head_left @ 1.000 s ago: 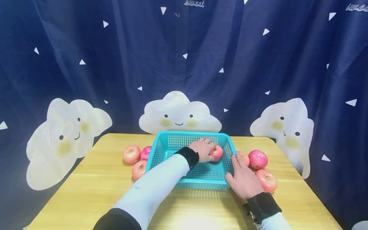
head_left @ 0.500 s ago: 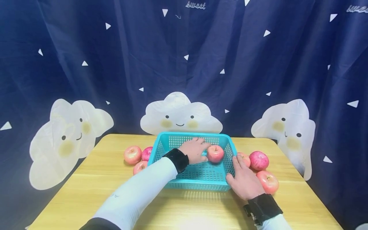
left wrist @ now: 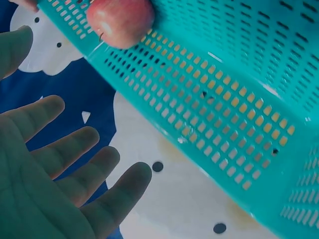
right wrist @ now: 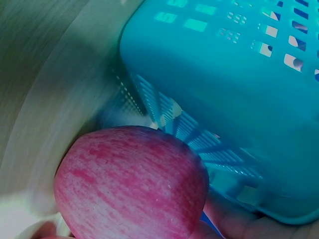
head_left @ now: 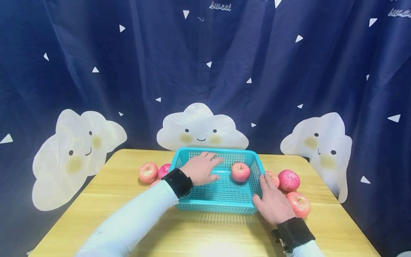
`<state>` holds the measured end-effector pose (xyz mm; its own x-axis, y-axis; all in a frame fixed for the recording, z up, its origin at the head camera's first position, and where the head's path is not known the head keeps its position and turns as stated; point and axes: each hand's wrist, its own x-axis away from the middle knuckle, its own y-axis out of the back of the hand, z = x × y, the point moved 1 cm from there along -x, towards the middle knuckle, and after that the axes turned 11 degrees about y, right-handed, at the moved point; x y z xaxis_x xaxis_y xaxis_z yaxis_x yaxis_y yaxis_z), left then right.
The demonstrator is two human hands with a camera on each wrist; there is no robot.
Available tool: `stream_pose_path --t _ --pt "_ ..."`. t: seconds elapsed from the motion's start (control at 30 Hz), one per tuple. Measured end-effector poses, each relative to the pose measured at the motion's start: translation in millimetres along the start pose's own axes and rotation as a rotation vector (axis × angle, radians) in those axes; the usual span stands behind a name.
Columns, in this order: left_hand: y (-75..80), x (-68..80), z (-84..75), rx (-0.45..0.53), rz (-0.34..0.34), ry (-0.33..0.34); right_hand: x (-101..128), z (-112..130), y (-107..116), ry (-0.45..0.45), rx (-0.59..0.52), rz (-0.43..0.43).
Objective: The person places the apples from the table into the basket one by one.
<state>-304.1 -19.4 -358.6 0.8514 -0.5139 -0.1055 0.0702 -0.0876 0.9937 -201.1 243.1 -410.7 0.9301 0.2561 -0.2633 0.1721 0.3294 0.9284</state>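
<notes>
A single apple (head_left: 240,172) lies in the right half of a turquoise plastic basket (head_left: 218,207). Over the basket's left half is my left hand (head_left: 200,169), its fingers spread, holding nothing. The left wrist view shows that palm (left wrist: 42,184) beside the basket, apart from the apple (left wrist: 122,22) inside. My right hand (head_left: 273,205) rests against the basket's right wall near the front corner, fingers fairly straight along the rim. In the right wrist view a red apple (right wrist: 132,181) sits outside the basket, close to that hand, whose fingers (right wrist: 259,226) show only partly.
Right of the basket stand a dark red apple (head_left: 289,180), a lighter apple (head_left: 299,204) and another partly behind my fingers. On the left are a pale apple (head_left: 148,173), a pinker apple (head_left: 164,171) and one mostly hidden. A patterned curtain (head_left: 205,82) hangs behind the wooden table (head_left: 96,207).
My left hand has let go of the apple in the basket and moved left, away from it, fingers spreading. The right hand stays at the basket's right side.
</notes>
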Motion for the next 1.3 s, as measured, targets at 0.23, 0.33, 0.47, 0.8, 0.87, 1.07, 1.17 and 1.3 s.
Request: stream_pose_path --t 0.23,0.33,0.47,0.8,0.87,1.07,1.17,1.3 --pt "12.0 25.0 20.0 0.006 -0.067 0.005 0.0 1.2 0.5 0.011 -0.001 -0.011" --pt "17.7 35.7 29.2 0.029 -0.109 -0.004 0.9 1.4 0.6 0.019 -0.004 -0.011" --pt "25.8 46.0 40.8 0.057 -0.159 -0.023 1.4 1.7 0.3 0.026 -0.01 -0.009" --pt "40.9 64.4 67.5 0.081 -0.167 0.041 -0.6 1.1 -0.4 0.031 -0.007 -0.001" --pt "41.1 68.7 72.8 0.078 -0.177 0.049 -0.5 1.2 -0.2 0.034 -0.004 -0.003" --pt "36.7 80.7 88.0 0.073 -0.206 0.068 -0.6 1.8 -0.2 0.04 -0.001 -0.01" --pt "32.6 85.6 94.5 0.077 -0.214 0.073 -1.1 1.3 -0.6 0.043 -0.002 -0.01" --pt "27.3 91.2 103.1 0.091 -0.225 0.092 -1.5 0.6 -1.2 0.037 -0.002 0.001"
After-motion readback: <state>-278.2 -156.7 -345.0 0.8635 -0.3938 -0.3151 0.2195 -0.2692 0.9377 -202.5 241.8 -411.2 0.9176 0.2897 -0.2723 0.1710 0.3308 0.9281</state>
